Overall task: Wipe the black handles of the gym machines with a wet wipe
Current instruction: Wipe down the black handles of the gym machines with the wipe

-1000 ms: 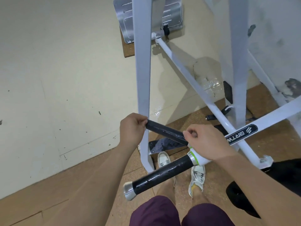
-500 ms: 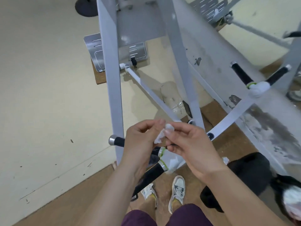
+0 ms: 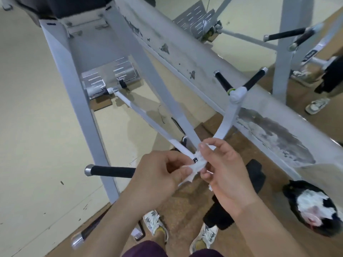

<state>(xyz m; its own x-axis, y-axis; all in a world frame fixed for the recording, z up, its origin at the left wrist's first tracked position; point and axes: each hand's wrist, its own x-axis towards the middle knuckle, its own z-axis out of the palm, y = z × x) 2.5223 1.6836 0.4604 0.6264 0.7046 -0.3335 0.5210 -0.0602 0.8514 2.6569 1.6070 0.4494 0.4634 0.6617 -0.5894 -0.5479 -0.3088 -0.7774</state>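
wet wipe hangs stretched between the two hands at the middle of the view, white and crumpled, held up in the air. left hand pinches its lower end between the thumb and curled fingers. right hand pinches the upper end with thumb and forefinger raised, and its other fingers are curled beneath. both hands are closed on the wipe.

just left of the left hand, and partly hidden behind it, a near black handle sticks out level, its silver cap pointing left. below the left forearm a second black handle slants down toward the lower left edge, blurred.

behind the hands a curved white arm rises to a white joint. the joint bears a far pair of black handles, spread in a v, with a green ring at the base of one.

a white frame leg runs down on the left, and a ribbed metal plate lies on the pale floor beyond it. under the hands are two white shoes on brown flooring. at the right edge lies a black and white thing; i cannot tell what it is.
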